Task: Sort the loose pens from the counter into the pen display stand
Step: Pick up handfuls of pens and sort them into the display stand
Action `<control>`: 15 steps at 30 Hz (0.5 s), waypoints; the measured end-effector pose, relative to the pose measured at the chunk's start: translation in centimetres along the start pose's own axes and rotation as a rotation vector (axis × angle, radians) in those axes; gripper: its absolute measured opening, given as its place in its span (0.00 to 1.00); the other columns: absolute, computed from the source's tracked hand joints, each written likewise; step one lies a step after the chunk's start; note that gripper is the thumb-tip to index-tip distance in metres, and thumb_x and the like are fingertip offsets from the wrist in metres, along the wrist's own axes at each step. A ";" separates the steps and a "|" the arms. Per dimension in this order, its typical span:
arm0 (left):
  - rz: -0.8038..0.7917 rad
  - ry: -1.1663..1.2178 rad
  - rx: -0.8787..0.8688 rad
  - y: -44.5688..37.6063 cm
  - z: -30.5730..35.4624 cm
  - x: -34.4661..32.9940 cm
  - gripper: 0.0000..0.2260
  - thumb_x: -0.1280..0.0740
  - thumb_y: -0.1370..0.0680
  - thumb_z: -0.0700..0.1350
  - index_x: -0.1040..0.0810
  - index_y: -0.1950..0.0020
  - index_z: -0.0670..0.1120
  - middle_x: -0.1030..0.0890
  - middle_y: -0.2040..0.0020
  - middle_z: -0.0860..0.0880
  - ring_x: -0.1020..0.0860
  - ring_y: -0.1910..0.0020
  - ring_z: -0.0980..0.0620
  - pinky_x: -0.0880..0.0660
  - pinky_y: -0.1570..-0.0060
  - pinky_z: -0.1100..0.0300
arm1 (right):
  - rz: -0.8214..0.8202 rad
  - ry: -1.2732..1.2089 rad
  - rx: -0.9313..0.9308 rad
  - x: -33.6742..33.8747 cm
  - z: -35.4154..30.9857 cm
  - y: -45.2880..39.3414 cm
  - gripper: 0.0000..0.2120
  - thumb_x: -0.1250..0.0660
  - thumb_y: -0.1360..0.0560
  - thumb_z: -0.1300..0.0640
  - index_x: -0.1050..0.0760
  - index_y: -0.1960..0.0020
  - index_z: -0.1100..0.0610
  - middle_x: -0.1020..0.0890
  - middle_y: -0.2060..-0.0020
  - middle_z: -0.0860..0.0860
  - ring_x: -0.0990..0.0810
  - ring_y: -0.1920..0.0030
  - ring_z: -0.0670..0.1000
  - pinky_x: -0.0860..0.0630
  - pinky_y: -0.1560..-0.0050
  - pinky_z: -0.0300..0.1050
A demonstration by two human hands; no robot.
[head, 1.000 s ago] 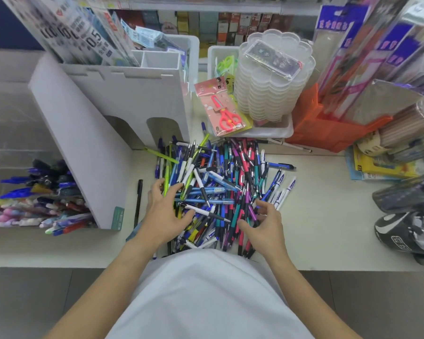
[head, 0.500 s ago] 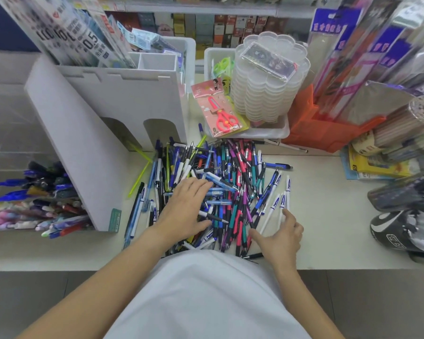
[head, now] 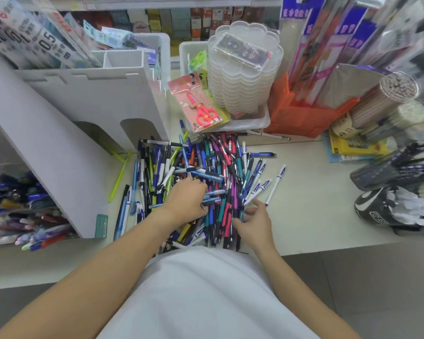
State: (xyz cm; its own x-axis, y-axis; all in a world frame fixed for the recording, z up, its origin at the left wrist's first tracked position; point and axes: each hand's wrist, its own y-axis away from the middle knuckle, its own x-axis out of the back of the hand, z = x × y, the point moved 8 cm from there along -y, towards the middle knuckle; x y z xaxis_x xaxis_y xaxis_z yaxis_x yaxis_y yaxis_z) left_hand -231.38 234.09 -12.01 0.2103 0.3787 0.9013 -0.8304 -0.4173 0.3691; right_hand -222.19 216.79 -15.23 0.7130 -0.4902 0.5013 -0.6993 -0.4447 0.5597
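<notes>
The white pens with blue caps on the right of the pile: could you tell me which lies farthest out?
The white pen with a blue cap lying alone on the bare counter, clear of the pile's edge.

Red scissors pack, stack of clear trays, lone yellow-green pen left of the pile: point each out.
red scissors pack (head: 201,111), head view, on the red handles.
stack of clear trays (head: 240,91), head view, on its side wall.
yellow-green pen (head: 118,178), head view, mid-barrel.

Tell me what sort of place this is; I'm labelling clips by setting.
Most likely a stationery shop counter: a heap of loose pens, packaged children's scissors on a hang card, and a white display stand with more pens stocked beside it.
</notes>
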 end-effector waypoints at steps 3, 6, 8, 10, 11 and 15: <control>0.009 0.125 0.070 -0.2 -0.1 0.6 0.11 0.33 0.23 0.51 0.26 0.59 0.45 0.27 0.65 0.50 0.27 0.63 0.49 0.32 0.65 0.57 | -0.040 -0.056 -0.021 -0.9 -0.9 -0.4 0.37 0.22 0.28 0.50 0.36 0.27 0.60 0.26 0.38 0.51 0.26 0.40 0.51 0.31 0.44 0.41; 0.008 0.058 0.121 -0.3 0.2 0.6 0.15 0.36 0.20 0.55 0.30 0.57 0.45 0.32 0.66 0.51 0.31 0.67 0.51 0.32 0.66 0.57 | -0.045 -0.078 -0.025 -1.5 -1.6 -0.6 0.35 0.18 0.34 0.46 0.34 0.38 0.57 0.24 0.47 0.48 0.23 0.48 0.48 0.27 0.51 0.42; -0.019 0.034 0.155 -0.4 0.4 0.6 0.17 0.37 0.19 0.58 0.31 0.54 0.45 0.33 0.65 0.51 0.31 0.66 0.51 0.32 0.65 0.57 | -0.052 -0.089 -0.017 -2.2 -2.0 -0.4 0.31 0.18 0.34 0.48 0.33 0.41 0.56 0.21 0.51 0.48 0.21 0.53 0.47 0.26 0.60 0.39; -0.056 0.032 0.186 -0.5 0.6 0.5 0.19 0.37 0.20 0.61 0.30 0.50 0.44 0.31 0.63 0.50 0.28 0.63 0.50 0.31 0.64 0.56 | -0.079 -0.077 0.023 -2.9 -2.8 -0.1 0.25 0.21 0.30 0.50 0.32 0.43 0.53 0.23 0.55 0.44 0.23 0.57 0.41 0.30 0.65 0.34; -0.065 0.057 0.204 -0.5 0.5 0.7 0.21 0.36 0.21 0.62 0.29 0.48 0.43 0.29 0.63 0.50 0.27 0.63 0.49 0.30 0.64 0.56 | -0.093 -0.067 0.040 -3.2 -3.2 0.0 0.23 0.22 0.29 0.50 0.32 0.43 0.54 0.23 0.55 0.44 0.24 0.58 0.40 0.31 0.66 0.33; -0.081 0.274 0.244 -0.3 -0.2 1.2 0.23 0.34 0.23 0.63 0.28 0.43 0.44 0.20 0.53 0.45 0.20 0.56 0.47 0.23 0.57 0.50 | -0.122 -0.090 0.102 -3.7 -4.4 0.1 0.21 0.24 0.29 0.54 0.31 0.41 0.53 0.19 0.51 0.49 0.21 0.57 0.42 0.26 0.63 0.36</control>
State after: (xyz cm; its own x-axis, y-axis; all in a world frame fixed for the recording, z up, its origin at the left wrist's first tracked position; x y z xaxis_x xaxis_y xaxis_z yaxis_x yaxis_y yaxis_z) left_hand -230.94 234.81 -11.04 0.0968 0.6119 0.7850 -0.6624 -0.5491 0.5097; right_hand -224.70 221.89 -14.12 0.7886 -0.4911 0.3701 -0.6127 -0.5767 0.5404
